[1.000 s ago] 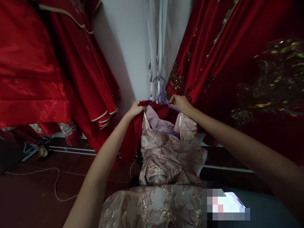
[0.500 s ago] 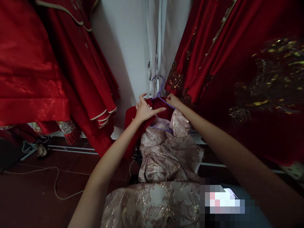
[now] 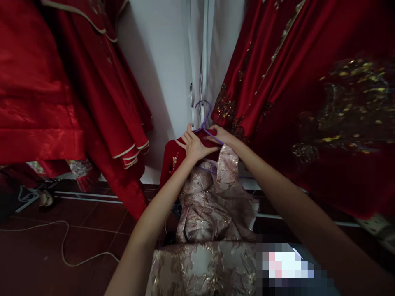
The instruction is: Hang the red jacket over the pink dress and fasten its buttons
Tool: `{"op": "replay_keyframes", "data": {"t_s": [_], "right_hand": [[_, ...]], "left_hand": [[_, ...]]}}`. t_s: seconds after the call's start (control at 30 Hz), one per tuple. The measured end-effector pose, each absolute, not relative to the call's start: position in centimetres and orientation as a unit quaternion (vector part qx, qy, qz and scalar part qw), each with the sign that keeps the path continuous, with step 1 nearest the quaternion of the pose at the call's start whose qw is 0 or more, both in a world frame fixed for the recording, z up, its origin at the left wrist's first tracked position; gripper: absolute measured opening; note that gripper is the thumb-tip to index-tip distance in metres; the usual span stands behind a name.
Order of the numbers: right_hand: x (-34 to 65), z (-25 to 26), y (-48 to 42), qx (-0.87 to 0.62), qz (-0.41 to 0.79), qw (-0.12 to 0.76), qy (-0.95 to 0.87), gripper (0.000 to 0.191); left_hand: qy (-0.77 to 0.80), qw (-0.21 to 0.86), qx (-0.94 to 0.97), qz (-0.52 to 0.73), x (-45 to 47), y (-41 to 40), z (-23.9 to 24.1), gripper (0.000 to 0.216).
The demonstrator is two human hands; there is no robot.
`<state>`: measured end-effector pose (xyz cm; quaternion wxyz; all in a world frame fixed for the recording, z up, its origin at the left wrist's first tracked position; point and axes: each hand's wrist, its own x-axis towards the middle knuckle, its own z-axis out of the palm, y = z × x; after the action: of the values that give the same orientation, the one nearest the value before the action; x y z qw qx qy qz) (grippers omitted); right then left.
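A purple wire hanger stands upright in front of me with its hook up. A pink and gold brocade garment hangs from it down toward my lap, with a red garment beside and behind it on the left. My left hand lies over the red cloth at the hanger's shoulder, fingers closing on the fabric. My right hand pinches the hanger wire just right of the hook.
Red satin gowns hang on the left and red gowns with gold embroidery on the right. A white wall with a white rack stands between them. A white cable trails over the dark red tile floor.
My left hand let go of the red collar, opened, then moved right over the hanger's shoulder and closed on the cloth. The brocade top has bunched up. The view dipped slightly.
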<state>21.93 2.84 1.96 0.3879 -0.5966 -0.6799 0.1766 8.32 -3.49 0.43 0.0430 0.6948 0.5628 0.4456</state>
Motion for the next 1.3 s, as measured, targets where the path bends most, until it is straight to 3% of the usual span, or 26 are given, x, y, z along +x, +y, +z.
{"op": "replay_keyframes", "data": {"t_s": [0.13,0.6,0.73,0.9,1.1,1.3], "right_hand": [[21.5,2.3,2.4,-0.591,0.21,0.374,-0.683,0.029],[21.5,2.9,2.0,-0.628,0.208,0.369,-0.653,0.003],[22.0,2.3,2.3,-0.621,0.187,0.399,-0.648,0.018],[24.0,2.6,1.2,-0.564,0.098,0.413,-0.709,0.031],[25.0,4.3,-1.2,-0.536,-0.028,0.351,-0.768,0.023],[28.2,4.1,-2.9,-0.558,-0.14,0.28,-0.769,0.034]], "left_hand": [[0.546,0.106,0.699,0.45,7.7,-3.4,0.7,0.118],[0.611,0.088,0.639,0.458,10.3,-3.0,1.3,0.126],[0.61,0.083,0.634,0.468,10.7,-2.9,1.4,0.125],[0.607,0.079,0.632,0.476,10.5,-3.2,1.5,0.123],[0.598,0.077,0.617,0.506,11.2,-4.3,1.6,0.124],[0.603,0.097,0.591,0.526,12.1,-4.4,1.8,0.124]]}}
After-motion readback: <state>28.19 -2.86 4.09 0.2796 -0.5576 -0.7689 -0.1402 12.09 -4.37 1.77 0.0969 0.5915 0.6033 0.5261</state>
